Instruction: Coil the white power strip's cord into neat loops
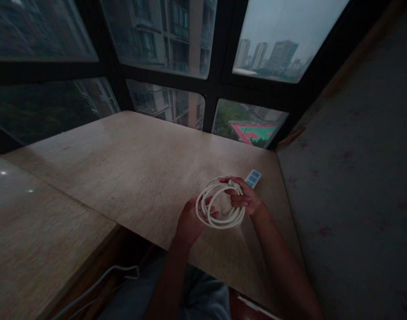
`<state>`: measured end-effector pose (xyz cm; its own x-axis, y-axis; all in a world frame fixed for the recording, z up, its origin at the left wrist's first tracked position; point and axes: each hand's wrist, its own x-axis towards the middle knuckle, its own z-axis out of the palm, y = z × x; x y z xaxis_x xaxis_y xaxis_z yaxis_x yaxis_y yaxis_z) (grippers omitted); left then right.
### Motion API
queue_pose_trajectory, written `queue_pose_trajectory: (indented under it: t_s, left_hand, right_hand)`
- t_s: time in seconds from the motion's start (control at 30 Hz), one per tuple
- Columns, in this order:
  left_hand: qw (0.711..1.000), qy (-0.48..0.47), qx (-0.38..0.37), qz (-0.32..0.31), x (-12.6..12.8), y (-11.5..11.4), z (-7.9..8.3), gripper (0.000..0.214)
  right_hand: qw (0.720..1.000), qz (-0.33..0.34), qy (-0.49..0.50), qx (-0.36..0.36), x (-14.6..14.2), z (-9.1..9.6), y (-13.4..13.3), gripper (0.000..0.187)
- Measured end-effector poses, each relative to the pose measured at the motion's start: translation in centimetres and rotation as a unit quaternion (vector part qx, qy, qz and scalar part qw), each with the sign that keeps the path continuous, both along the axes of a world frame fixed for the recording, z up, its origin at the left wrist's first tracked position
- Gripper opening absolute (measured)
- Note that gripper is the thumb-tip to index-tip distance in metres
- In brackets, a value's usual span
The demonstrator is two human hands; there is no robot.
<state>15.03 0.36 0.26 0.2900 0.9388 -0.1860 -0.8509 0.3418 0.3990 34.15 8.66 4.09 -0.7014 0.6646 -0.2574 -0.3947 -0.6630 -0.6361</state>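
Note:
A white power cord (223,224) is wound into a loose coil of several loops, held up over the stone-topped counter. My left hand (194,218) grips the coil's left side, its fingers partly hidden behind the loops. On the right side, my right hand (245,198) is closed around the loops, with a pale plug (236,186) at its fingers. Just beyond my right hand lies a white power strip (254,178) with blue socket faces, partly covered by that hand.
The counter (140,169) runs along dark-framed windows (163,102). A patterned wall (340,200) closes off the right side. Below the counter's front edge, a bent pale tube or cable (113,269) shows beside my legs (203,293).

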Motion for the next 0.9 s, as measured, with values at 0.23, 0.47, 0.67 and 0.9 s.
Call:
queue_pose_trajectory:
  t_s: [0.23, 0.47, 0.67, 0.9]
  left_hand:
    - [0.986, 0.146, 0.008, -0.078, 0.6, -0.5, -1.0, 0.030]
    - [0.990, 0.020, -0.112, -0.087, 0.8, 0.1, -0.9, 0.069]
    - [0.987, -0.029, -0.154, -0.044, 1.4, 0.1, -1.4, 0.064]
    - [0.971, -0.024, -0.239, 0.009, 2.4, 0.1, -0.9, 0.063]
  right_hand:
    - [0.980, -0.032, -0.187, 0.053, -1.4, -0.1, -1.1, 0.041]
    - [0.933, -0.094, -0.303, 0.173, -2.1, -0.2, -2.0, 0.069]
    - [0.918, -0.130, -0.284, 0.243, -2.3, -0.3, -1.6, 0.060]
    - [0.913, -0.137, -0.302, 0.237, -2.4, -0.4, -1.6, 0.048]
